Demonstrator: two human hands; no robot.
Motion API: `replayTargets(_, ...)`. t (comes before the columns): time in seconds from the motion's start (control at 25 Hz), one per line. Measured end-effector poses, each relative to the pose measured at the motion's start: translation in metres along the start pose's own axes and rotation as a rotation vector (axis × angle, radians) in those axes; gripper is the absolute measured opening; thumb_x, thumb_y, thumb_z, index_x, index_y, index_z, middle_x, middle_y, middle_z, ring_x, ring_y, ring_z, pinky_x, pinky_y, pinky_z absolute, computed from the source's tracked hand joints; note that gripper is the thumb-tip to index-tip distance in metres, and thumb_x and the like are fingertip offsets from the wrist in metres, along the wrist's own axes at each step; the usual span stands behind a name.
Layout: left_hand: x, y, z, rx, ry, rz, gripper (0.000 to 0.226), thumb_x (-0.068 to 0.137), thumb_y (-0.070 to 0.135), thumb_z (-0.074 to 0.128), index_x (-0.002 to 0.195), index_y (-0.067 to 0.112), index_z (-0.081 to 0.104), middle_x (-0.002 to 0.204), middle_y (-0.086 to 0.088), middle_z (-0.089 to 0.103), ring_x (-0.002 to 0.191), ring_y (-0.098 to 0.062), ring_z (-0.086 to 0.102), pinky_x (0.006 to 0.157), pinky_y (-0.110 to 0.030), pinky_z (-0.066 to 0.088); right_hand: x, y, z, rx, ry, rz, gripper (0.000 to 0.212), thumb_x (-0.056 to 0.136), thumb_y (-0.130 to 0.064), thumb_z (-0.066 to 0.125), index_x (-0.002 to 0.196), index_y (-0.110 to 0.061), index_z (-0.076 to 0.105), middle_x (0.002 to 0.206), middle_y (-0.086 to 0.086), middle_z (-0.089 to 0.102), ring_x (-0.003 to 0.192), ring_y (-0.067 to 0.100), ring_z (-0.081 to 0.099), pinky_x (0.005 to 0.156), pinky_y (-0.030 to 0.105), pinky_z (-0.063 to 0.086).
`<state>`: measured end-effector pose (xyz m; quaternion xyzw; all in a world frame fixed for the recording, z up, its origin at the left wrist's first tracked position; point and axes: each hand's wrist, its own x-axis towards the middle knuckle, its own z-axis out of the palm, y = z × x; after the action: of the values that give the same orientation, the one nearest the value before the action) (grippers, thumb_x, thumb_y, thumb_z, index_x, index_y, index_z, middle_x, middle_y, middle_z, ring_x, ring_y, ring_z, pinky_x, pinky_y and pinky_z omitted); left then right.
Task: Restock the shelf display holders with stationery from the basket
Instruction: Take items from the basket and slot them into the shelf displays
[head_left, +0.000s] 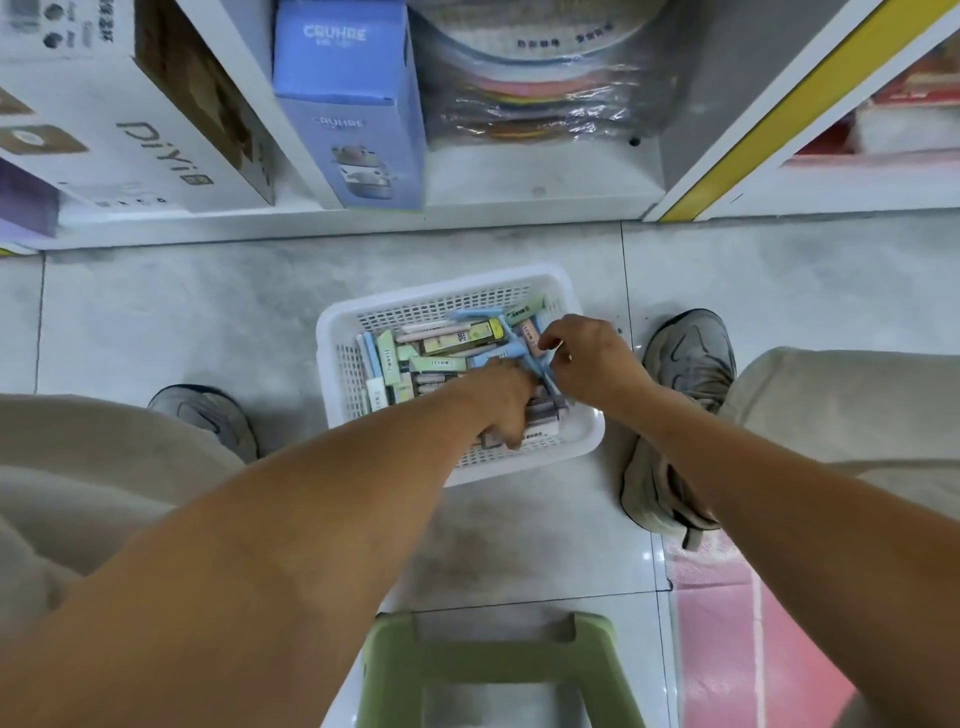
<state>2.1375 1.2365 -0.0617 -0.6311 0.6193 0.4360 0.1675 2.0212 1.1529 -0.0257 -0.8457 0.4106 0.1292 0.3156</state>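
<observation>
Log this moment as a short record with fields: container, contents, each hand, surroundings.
container: white perforated plastic basket on the grey tiled floor, between the person's feet
contents: small pastel stationery boxes, loosely piled
left hand: reaching down into the boxes; grip hidden
right hand: fingers curled round a long light-blue stationery piece
surroundings: white shelf unit behind the basket holding a blue carton; green plastic stool nearest the camera

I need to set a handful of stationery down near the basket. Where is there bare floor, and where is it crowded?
Bare tile lies between the white basket and the shelf base, and left of the basket toward the left shoe. The basket's right side is crowded: right shoe, both hands inside. The green stool sits just behind.
</observation>
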Motion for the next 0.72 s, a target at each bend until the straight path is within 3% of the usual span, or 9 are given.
replayTargets(0.12,0.004,0.007,0.004,0.074,-0.013,-0.006,0.065,0.068,0.026,0.084,0.125,0.012,0.057,0.126,-0.012,0.057,0.109,-0.028,0.058,0.078,-0.035,0.051,0.002,0.002,0.003,-0.009,0.003,-0.042,0.030,0.085,0.002,0.056,0.110,-0.010,0.069,0.119,0.008,0.066,0.106,0.029,0.062,0.090,0.041,0.054)
replayTargets(0.36,0.004,0.009,0.016,0.129,0.209,-0.073,0.045,0.079,0.015,0.070,0.121,0.019,0.055,0.106,-0.004,0.068,0.100,-0.028,0.066,0.067,-0.032,0.044,0.007,0.000,0.011,0.010,0.072,-0.022,0.026,0.084,-0.002,0.056,0.102,-0.014,0.070,0.112,0.005,0.068,0.098,0.027,0.063,0.079,0.035,0.053)
replayTargets(0.48,0.004,0.002,0.013,0.039,0.226,-0.044,0.046,0.076,0.018,0.072,0.119,0.019,0.057,0.095,-0.002,0.065,0.093,-0.027,0.065,0.061,-0.030,0.041,0.008,0.004,0.013,0.075,0.122,-0.047,0.024,0.084,0.001,0.057,0.098,-0.012,0.071,0.106,0.005,0.070,0.092,0.026,0.065,0.076,0.037,0.055)
replayTargets(0.6,-0.002,-0.011,0.000,-0.100,0.223,-0.005,0.055,0.065,0.026,0.080,0.116,0.017,0.059,0.076,0.005,0.055,0.073,-0.020,0.058,0.051,-0.025,0.037,0.010,0.003,0.011,0.195,0.133,0.002,0.024,0.083,0.003,0.060,0.096,-0.013,0.072,0.097,0.003,0.073,0.085,0.020,0.068,0.076,0.034,0.057)
replayTargets(0.72,-0.011,-0.024,-0.006,-0.351,0.221,0.011,0.061,0.059,0.023,0.085,0.114,0.012,0.060,0.090,-0.001,0.066,0.079,-0.020,0.063,0.059,-0.031,0.053,0.017,-0.002,-0.001,0.514,0.158,0.119,0.023,0.081,0.004,0.063,0.088,-0.015,0.073,0.085,0.001,0.075,0.075,0.013,0.071,0.067,0.024,0.055)
